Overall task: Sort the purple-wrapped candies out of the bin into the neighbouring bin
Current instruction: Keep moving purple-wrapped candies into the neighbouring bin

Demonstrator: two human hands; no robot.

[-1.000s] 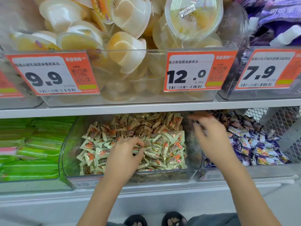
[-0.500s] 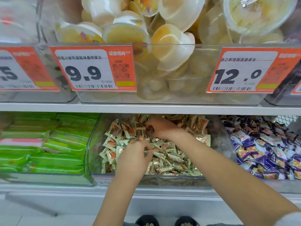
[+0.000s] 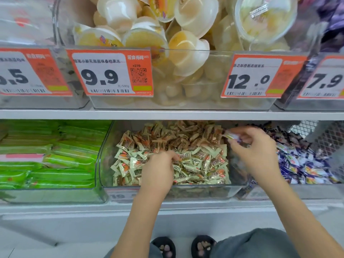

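Note:
A clear middle bin (image 3: 104, 164) on the lower shelf holds a heap of gold and cream candies (image 3: 201, 161). The clear bin to its right (image 3: 279, 194) holds purple-wrapped candies (image 3: 301, 164). My left hand (image 3: 158, 170) rests in the gold heap with fingers curled down among the wrappers; what it holds is hidden. My right hand (image 3: 253, 148) hovers over the wall between the two bins and pinches a small pale purple-edged candy (image 3: 230, 136) at its fingertips.
A bin of green packets (image 3: 52, 155) stands on the left. The upper shelf edge (image 3: 167, 114) overhangs the bins, carrying jelly cups (image 3: 186, 49) and orange price tags (image 3: 111, 73). A wire mesh panel (image 3: 325, 138) lies at far right. My sandalled feet (image 3: 182, 246) show below.
My right hand has drawn back from deep in the gold heap to the right, toward the purple bin, now pinching a candy. The left hand stays in the heap. The view has shifted.

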